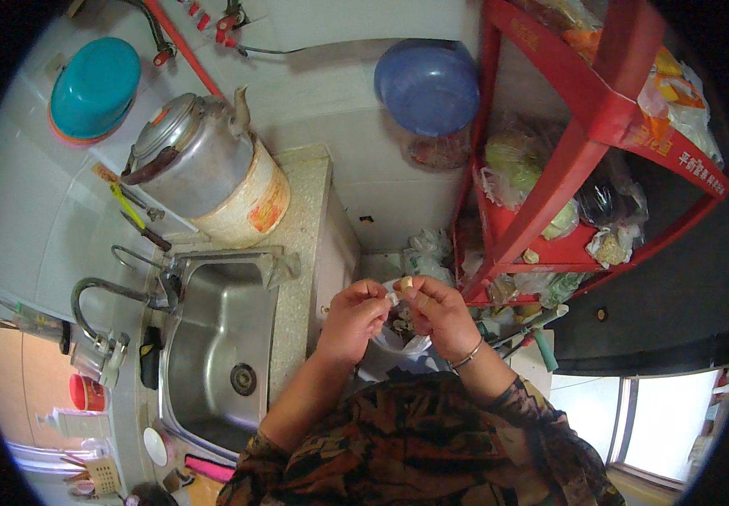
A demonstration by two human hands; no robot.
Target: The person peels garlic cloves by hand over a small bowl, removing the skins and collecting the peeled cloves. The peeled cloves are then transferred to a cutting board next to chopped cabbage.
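My left hand [353,319] and my right hand [443,315] meet over a bin lined with a white plastic bag [405,346]. Between the right thumb and forefinger is a small pale-yellow piece, apparently a garlic clove [407,283]. The left fingertips pinch a whitish scrap [393,298], perhaps its skin, close against the right fingers. Dry scraps [400,324] show inside the bin below my hands. A thin bracelet [467,354] circles my right wrist.
Left of my arms is a stainless steel sink [219,354] with a curved faucet [95,291]. A large metal kettle [197,148] rests on a white bucket [260,202]. On the right, a red shelf rack [551,190] holds a bagged cabbage [516,161]. A blue basin [427,88] hangs on the wall.
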